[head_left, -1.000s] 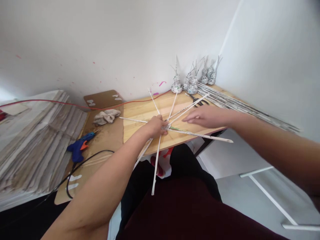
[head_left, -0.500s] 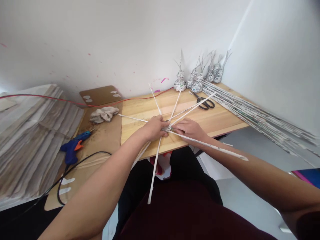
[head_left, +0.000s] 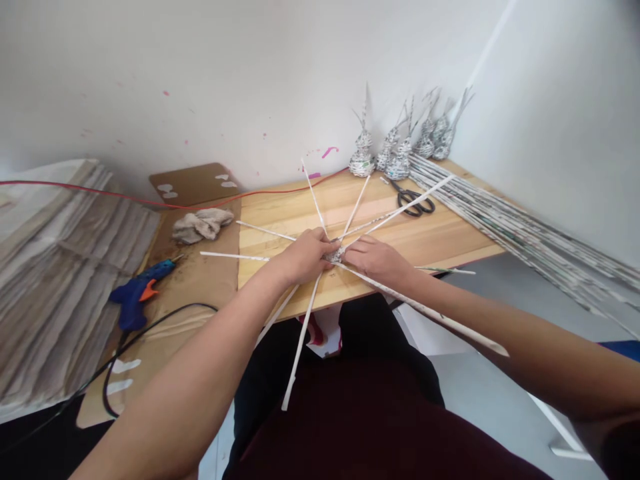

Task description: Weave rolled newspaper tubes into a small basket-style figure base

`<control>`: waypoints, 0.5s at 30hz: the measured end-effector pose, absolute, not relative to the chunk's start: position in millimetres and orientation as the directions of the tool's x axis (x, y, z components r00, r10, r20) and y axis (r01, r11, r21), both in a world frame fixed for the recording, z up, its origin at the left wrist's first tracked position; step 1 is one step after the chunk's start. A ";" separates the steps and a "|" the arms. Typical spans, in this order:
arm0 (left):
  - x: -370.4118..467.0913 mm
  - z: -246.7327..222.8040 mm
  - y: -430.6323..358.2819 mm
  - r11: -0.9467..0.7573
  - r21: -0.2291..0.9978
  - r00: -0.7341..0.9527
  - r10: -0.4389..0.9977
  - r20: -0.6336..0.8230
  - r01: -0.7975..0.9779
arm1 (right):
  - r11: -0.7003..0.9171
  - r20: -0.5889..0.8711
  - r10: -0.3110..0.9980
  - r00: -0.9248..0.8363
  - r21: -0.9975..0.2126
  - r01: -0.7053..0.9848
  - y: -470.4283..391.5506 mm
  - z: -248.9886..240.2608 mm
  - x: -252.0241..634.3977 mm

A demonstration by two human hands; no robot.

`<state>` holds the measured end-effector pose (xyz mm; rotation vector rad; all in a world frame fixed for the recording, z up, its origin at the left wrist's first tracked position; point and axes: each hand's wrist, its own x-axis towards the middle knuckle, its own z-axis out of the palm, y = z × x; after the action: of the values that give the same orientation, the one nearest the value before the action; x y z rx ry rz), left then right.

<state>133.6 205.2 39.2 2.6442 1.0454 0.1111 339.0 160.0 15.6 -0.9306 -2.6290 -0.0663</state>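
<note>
1 stick (head_left: 475,339) across right forearm (head_left: 465,308), left hand (head_left: 309,255) and right hand (head_left: 374,259) pinched on woven hub (head_left: 337,253), scissors (head_left: 401,195) beyond

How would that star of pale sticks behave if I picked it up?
The star of pale sticks would probably feel light, since its spokes are thin. It should be fairly stiff: those jutting past the table look straight. It might snag, as long spokes splay out around the left hand and right hand.

The sticks (head_left: 302,343) are matt rolled paper, the tabletop (head_left: 280,203) smooth grained wood, the woven figures (head_left: 362,162) rough paper (almost knobbly), the rag (head_left: 203,225) crumpled cloth, the glue gun (head_left: 131,295) plastic.
</note>
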 end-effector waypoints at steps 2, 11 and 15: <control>133.6 38.5 204.2 -0.696 0.293 0.734 0.678 -0.030 0.655 | 0.777 0.376 0.611 -0.697 -0.114 0.619 158.9 16.9 339.1; 134.1 40.9 201.8 -0.699 0.270 0.733 0.679 -0.039 0.662 | 0.781 0.414 0.587 -0.696 -0.063 0.621 159.8 19.8 330.7; 133.9 40.9 202.6 -0.689 0.279 0.726 0.686 -0.044 0.669 | 0.792 0.369 0.564 -0.739 0.012 0.610 160.8 20.6 331.5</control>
<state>133.9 202.6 40.9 2.6546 1.0661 0.0926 331.5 160.8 20.6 -0.8936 -2.6336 -0.1872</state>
